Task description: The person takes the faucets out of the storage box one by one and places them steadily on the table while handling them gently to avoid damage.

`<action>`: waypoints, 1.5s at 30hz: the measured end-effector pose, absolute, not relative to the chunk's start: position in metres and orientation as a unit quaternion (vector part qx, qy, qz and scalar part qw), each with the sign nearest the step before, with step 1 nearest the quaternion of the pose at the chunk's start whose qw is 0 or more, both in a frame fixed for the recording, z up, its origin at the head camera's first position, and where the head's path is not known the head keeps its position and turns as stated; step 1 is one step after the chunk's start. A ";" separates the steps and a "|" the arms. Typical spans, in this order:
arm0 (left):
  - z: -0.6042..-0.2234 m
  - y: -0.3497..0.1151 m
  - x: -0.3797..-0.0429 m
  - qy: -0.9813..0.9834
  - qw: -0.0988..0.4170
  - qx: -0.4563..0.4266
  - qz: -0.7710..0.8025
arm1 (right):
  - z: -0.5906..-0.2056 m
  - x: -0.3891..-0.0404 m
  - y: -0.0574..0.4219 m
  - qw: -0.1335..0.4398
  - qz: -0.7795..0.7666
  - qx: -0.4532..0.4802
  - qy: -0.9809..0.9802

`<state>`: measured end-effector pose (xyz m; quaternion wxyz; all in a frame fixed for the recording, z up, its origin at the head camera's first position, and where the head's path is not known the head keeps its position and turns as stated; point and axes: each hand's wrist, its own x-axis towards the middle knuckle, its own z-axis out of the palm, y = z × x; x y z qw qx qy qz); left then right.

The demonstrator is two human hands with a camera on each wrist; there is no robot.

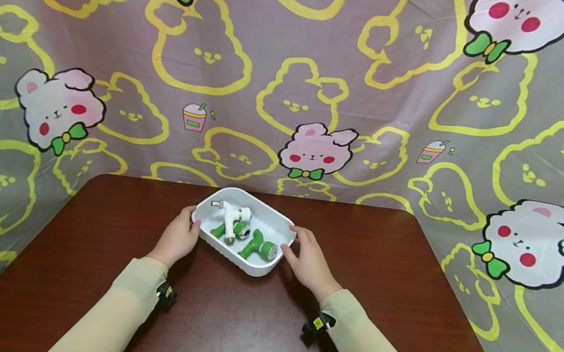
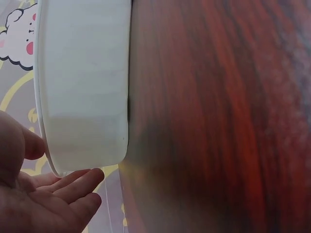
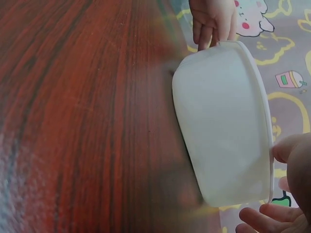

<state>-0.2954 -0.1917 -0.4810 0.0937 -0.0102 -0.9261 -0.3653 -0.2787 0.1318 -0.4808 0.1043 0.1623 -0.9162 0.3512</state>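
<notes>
A white plastic basin [image 1: 220,250] sits at an angle on the table, a hand at each end. My left hand [image 1: 177,238] grips the left end, thumb at the rim and fingers round the outer wall. At the right end my right hand [image 1: 310,262] holds the rim the same way. Inside lie a white tap-like fitting [image 1: 230,217] with metal ends, a green one [image 1: 219,231] partly hidden beneath it, and another green fitting [image 1: 255,245] to the right. Both wrist views show the basin's outer side [image 2: 87,97] [image 3: 223,131]; its contents are hidden there.
The dark reddish-brown wooden table [image 1: 250,328] runs back to a cartoon-patterned cloth [image 1: 263,155] that hangs behind and at both sides. The basin stands near the table's far edge. A small black device [image 1: 317,325] is strapped to each wrist.
</notes>
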 end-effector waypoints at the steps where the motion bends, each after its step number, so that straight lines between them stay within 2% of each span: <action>1: -0.481 -0.192 -0.295 -0.925 0.094 -0.010 -0.368 | -0.481 -0.279 0.132 0.102 0.353 0.161 -0.916; 13: -0.480 -0.187 -0.289 -0.920 0.100 -0.020 -0.380 | -0.483 -0.282 0.136 0.103 0.371 0.158 -0.909; 20: -0.480 -0.187 -0.285 -0.919 0.066 -0.011 -0.389 | -0.481 -0.282 0.140 0.102 0.384 0.157 -0.904; 45: -0.477 -0.169 -0.264 -0.922 0.085 -0.032 -0.377 | -0.485 -0.292 0.154 0.110 0.417 0.136 -0.892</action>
